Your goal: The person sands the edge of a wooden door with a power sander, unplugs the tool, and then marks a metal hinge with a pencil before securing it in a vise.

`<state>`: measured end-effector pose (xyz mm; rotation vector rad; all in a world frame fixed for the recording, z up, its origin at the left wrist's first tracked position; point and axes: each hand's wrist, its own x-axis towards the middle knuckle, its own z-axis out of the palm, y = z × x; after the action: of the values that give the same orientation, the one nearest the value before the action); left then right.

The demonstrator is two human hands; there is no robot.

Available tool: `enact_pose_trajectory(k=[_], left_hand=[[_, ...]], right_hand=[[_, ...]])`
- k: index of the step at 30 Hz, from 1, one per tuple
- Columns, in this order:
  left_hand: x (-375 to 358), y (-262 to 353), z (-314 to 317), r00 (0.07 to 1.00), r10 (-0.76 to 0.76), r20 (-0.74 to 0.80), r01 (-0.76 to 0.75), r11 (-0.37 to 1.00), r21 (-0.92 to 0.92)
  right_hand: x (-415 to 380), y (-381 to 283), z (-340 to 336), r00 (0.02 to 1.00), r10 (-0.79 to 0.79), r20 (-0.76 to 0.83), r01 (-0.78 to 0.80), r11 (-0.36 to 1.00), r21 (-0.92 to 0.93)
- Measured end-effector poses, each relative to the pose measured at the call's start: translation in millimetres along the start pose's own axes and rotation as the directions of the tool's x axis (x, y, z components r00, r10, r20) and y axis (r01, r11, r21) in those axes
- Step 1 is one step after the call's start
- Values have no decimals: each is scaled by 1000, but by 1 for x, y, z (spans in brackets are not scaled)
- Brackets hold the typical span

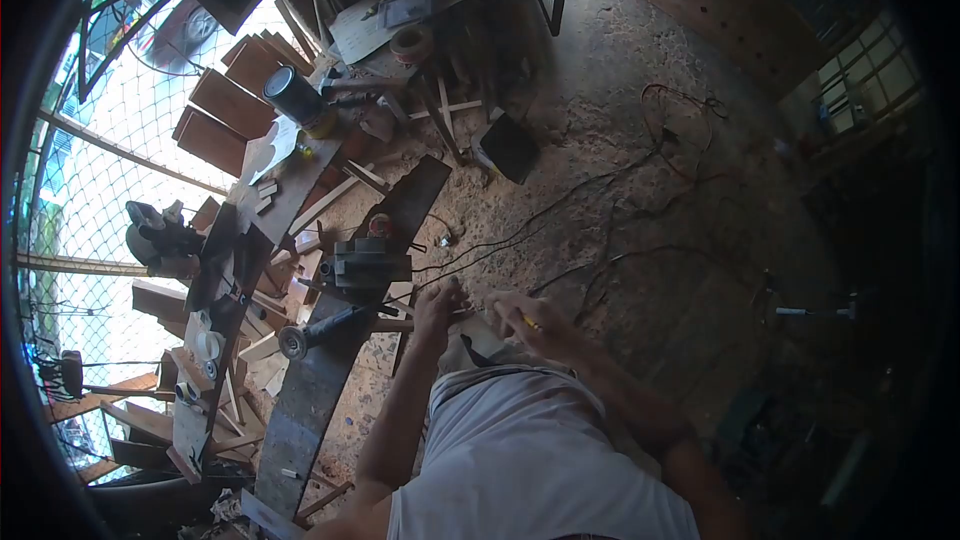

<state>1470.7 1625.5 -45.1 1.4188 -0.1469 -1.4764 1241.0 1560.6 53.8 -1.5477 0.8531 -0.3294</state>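
In front of the white shirt, my left hand [438,306] is closed round something too small and dark to make out. Close by on its right, my right hand [530,323] is closed on a thin yellow tool [531,321], perhaps a pencil. The two hands are a little apart. Left of them an angle grinder [335,330] lies across a long dark bench [300,420]. Above the grinder, a grey machine [368,265] rests on the same bench.
Black cables [560,202] run over the dusty floor [600,70]. A second bench [300,195] on the left carries a can [292,92] and wood pieces. A dark stool [505,148] stands ahead. A wire mesh [110,160] closes the left side.
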Motion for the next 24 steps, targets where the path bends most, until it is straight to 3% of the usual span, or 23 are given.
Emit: enact_pose_trajectory(k=[2,4,6,7,10,12,13,14,15,17,19,20,24], left_hand=[[23,-6,10,999,52,10,-53,997,59],[41,7,24,984,180,8,-171,921,350],[41,9,34,957,286,46,-253,746,617],[45,18,44,919,381,102,-335,616,713],[66,29,59,895,429,124,-301,374,877],[79,45,82,934,352,66,-217,410,886],[86,56,90,945,327,21,-168,427,889],[104,55,90,890,444,106,-294,379,877],[116,67,98,877,468,106,-299,362,883],[145,92,121,859,499,112,-309,331,892],[188,121,137,799,589,120,-316,243,917],[212,139,145,769,626,128,-315,198,928],[312,226,189,657,753,32,-343,260,903]], right_hand=[[-12,28,-42,994,56,-92,-61,997,-56],[-21,111,-71,947,-66,-314,-11,971,-239],[-45,113,-108,922,35,-386,-229,854,-468],[-59,123,-117,891,112,-441,-334,819,-467],[-87,153,-155,772,226,-594,-540,725,-427],[-117,190,-162,719,233,-654,-557,756,-344],[-127,200,-167,686,290,-667,-606,735,-304],[-135,210,-171,660,341,-670,-644,716,-269],[-140,213,-179,642,450,-621,-683,704,-197],[-152,247,-188,663,443,-604,-689,676,-261],[-142,230,-203,608,575,-548,-764,613,-204],[-135,237,-211,631,583,-512,-756,610,-236],[-65,243,-271,682,605,-411,-729,608,-315]])
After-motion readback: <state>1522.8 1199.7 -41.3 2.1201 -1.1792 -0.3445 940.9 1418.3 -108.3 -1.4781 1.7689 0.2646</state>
